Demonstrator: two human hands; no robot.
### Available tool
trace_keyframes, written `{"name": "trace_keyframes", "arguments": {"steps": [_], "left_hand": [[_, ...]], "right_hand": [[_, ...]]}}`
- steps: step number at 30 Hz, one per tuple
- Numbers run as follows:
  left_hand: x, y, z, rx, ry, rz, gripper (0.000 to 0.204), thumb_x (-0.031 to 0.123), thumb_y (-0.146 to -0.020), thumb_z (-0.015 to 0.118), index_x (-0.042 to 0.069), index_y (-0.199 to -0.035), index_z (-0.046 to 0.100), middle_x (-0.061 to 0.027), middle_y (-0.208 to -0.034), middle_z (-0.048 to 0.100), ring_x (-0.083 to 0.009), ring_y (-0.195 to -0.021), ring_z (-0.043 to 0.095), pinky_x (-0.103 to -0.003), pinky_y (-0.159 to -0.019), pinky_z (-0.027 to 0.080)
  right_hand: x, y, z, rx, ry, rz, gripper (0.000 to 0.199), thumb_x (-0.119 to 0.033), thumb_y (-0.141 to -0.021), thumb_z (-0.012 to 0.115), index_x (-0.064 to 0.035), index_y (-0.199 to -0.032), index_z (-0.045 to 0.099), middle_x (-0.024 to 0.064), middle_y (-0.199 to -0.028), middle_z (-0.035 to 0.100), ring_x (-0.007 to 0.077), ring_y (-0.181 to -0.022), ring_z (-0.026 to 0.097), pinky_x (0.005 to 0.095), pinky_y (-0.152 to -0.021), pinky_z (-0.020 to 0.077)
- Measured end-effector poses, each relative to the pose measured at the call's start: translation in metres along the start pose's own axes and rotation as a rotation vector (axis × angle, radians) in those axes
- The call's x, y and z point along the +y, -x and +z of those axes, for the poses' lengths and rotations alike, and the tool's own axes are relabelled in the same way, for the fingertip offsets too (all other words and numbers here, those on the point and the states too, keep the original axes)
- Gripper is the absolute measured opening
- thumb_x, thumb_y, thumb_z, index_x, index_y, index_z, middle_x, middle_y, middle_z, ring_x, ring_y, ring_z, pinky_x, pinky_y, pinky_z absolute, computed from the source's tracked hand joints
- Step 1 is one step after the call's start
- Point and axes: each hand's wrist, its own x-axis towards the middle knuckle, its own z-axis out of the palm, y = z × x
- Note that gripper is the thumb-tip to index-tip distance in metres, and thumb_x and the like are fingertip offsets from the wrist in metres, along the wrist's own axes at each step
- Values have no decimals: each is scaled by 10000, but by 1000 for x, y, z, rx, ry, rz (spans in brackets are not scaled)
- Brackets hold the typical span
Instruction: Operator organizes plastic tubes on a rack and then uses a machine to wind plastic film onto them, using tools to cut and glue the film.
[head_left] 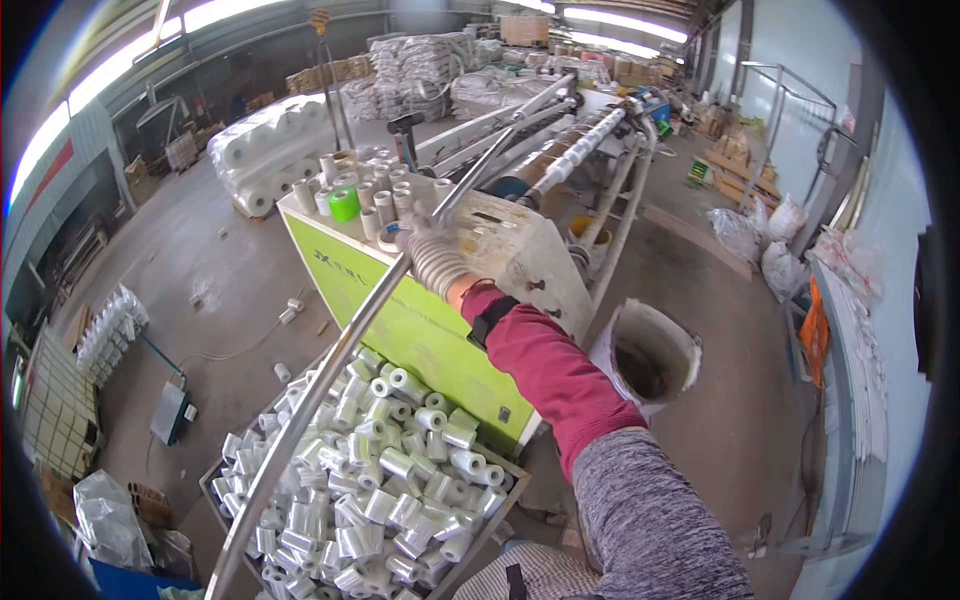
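Note:
My right hand [428, 250], in a pale ribbed glove, is closed round a long shiny metal rod [310, 395], and its fingers are slightly blurred. The rod slants from the lower left edge up over the corner of a green and white machine [400, 325]. Beside the hand, on the machine's top, stand several cardboard cores [383, 203] and a bright green roll [344, 205]. Below the rod, a wide crate [515, 488] is heaped with small rolls of clear film [400, 462]. My left hand is out of the picture.
A white bin [655, 350] stands right of the machine, near a yellow bucket [590, 232]. Long rollers [580, 150] stretch away behind. Large wrapped rolls [255, 150] sit on the floor at the left. Bagged goods and a blue-grey wall line the right side.

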Motion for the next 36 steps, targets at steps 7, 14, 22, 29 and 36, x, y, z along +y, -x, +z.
{"name": "trace_keyframes", "arguments": {"steps": [7, 14, 22, 29, 36], "left_hand": [[65, 103, 63, -661, 484, 55, 240, 68, -758, 732, 31, -916, 554, 42, -563, 373, -76, -500, 361, -281, -418, 309], [226, 133, 78, -1076, 1298, 106, 256, -21, -811, 632, 83, -1029, 547, 37, -723, 504, -70, -538, 422, -222, -443, 343], [499, 251, -33, -1408, 1868, 1005, 502, 363, -900, 576, 16, -1246, 468, 72, -544, 372, -34, -370, 330, -200, -322, 272], [653, 531, -115, -1913, 2035, 1466, 413, 232, -855, 657, 25, -1072, 373, 30, -496, 409, -69, -346, 403, -211, -324, 359], [795, 677, -157, -1926, 2290, 1693, 558, 278, -842, 592, -12, -1285, 414, 40, -706, 338, -60, -575, 327, -203, -535, 272]], "right_hand": [[-15, 181, -149, 373, 81, -112, 409, -131, -685, 669, -139, -1085, 585, 187, -1363, 377, 354, -1314, 310, 632, -1017, 217], [-70, 388, -284, 332, -640, 98, 786, -277, -819, 674, -44, -1420, 224, 208, -1411, 343, 295, -1304, 346, 380, -1073, 275], [-147, 664, -336, -300, -1515, 685, 266, -218, -809, 693, -41, -996, 626, 61, -879, 653, 156, -810, 589, 304, -728, 482], [-51, 893, -487, 635, -806, 1025, 311, -282, -779, 696, -39, -964, 636, 29, -622, 571, 80, -597, 509, 283, -514, 436], [-31, 1170, -628, 948, -308, 1589, 274, -104, -722, 655, 45, -951, 635, 54, -769, 641, 86, -680, 552, 268, -616, 486]]}}
